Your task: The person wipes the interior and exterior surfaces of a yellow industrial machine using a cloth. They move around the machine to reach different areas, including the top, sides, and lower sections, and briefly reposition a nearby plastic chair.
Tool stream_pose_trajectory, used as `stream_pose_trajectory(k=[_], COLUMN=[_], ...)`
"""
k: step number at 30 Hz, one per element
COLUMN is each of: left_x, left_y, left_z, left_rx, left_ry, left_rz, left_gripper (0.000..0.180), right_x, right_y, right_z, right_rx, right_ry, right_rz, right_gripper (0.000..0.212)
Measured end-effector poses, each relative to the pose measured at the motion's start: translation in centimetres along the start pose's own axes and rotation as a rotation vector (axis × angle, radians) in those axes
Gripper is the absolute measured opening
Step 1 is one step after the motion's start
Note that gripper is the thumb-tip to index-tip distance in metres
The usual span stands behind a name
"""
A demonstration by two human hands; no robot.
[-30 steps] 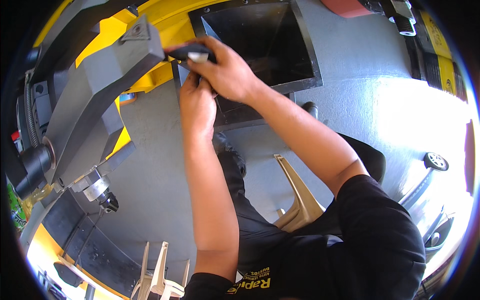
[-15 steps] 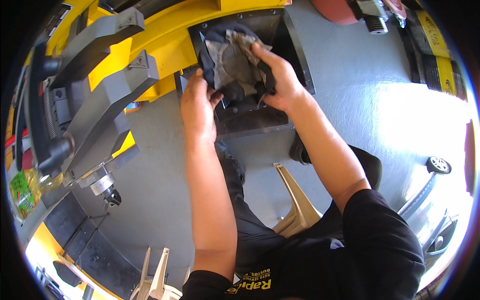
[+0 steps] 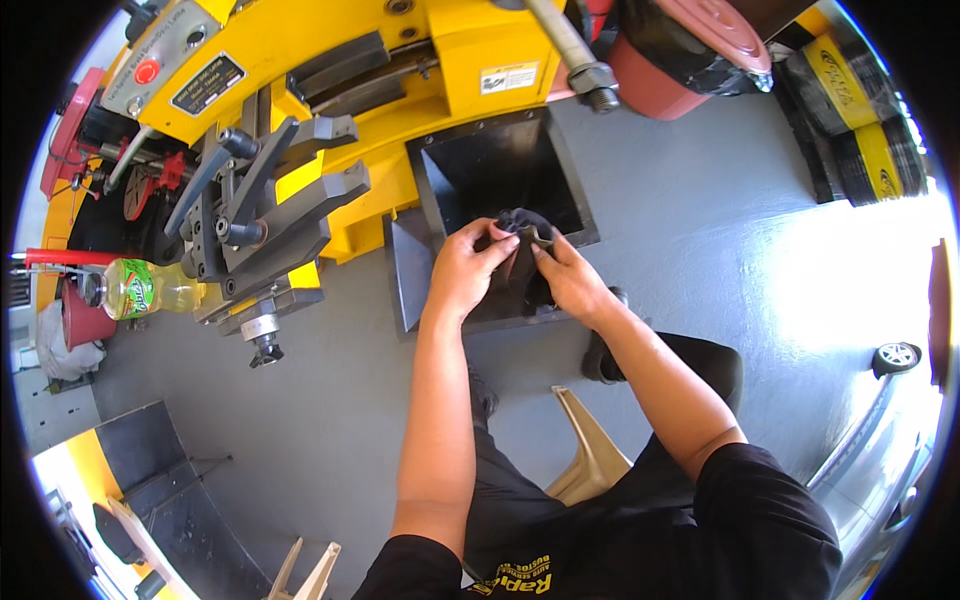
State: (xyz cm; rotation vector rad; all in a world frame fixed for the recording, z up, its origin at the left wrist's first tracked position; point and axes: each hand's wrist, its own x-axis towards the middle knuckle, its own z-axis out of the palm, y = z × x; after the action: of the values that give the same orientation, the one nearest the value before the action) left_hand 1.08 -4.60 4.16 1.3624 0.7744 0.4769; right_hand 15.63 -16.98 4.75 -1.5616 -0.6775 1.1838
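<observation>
A dark cloth rag (image 3: pixel 522 262) is bunched between my two hands, over the open black metal chip tray (image 3: pixel 495 150). My left hand (image 3: pixel 468 268) pinches its left side between thumb and fingers. On the other side my right hand (image 3: pixel 574 280) grips the rag, thumb on top and fingers partly hidden by the cloth. Folds of the rag hang down below my fingers, and I cannot make out whether anything is wrapped inside.
A yellow lathe (image 3: pixel 385 200) with grey arms and black lever handles stands at the upper left. A bottle of yellowish liquid (image 3: pixel 165 290) lies beside it. A reddish bin (image 3: pixel 650 75) and stacked tires (image 3: pixel 865 160) stand at upper right. Between my legs shows a beige chair (image 3: pixel 590 460).
The rag was spread wide with its stained greyish side showing; now it is gathered smaller. My hands have come closer together and nearer me, and the view takes in more of the lathe.
</observation>
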Motion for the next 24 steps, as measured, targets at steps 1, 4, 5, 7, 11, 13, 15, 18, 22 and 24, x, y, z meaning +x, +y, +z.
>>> stream_pose_trajectory(k=[1,4,5,7,11,13,15,18,22,24], left_x=[-0.2,-0.5,-0.4,-0.6,-0.9,-1.6,-2.3,-2.6,-2.6,-2.8], left_y=[0.2,2.1,2.2,3.1,2.6,2.7,3.7,5.9,4.7,4.8], left_z=[0.3,2.0,2.5,3.6,5.8,6.9,6.0,4.0,2.3,1.7], left_rx=[0.041,-0.272,-0.321,-0.393,-0.536,-0.71,-0.948,-1.023,-0.817,-0.72], left_ry=[0.034,0.091,0.101,0.126,0.088,-0.147,-0.239,-0.313,-0.067,-0.025], left_rz=[0.015,0.002,0.017,-0.033,-0.046,0.028,-0.079,0.047,0.007,-0.052], left_gripper=[0.011,0.01,0.011,0.014,0.018,0.025,0.034,0.042,0.044,0.043], right_x=[-0.3,-1.7,-1.9,-2.3,-4.3,-4.4,-4.6,-3.8,0.9,7.3], right_y=[-0.7,-3.7,-4.0,-5.1,-8.5,-8.6,-10.7,-14.4,-25.2,-27.4], right_z=[-0.9,-4.1,-4.9,-6.1,-5.2,-3.9,-4.2,-7.9,-7.6,-6.1], right_rx=[-0.017,-0.02,-0.069,-0.163,-0.289,-0.744,-0.48,-0.295,-0.211,-0.348], right_ry=[-0.033,-0.12,-0.031,0.142,0.125,-0.031,-0.01,0.295,0.448,0.461], right_rz=[0.01,0.104,0.009,-0.187,-0.242,-0.467,-0.175,-0.391,-0.897,-0.886], right_gripper=[0.039,0.038,0.041,0.047,0.071,0.078,0.072,0.052,0.044,0.054])
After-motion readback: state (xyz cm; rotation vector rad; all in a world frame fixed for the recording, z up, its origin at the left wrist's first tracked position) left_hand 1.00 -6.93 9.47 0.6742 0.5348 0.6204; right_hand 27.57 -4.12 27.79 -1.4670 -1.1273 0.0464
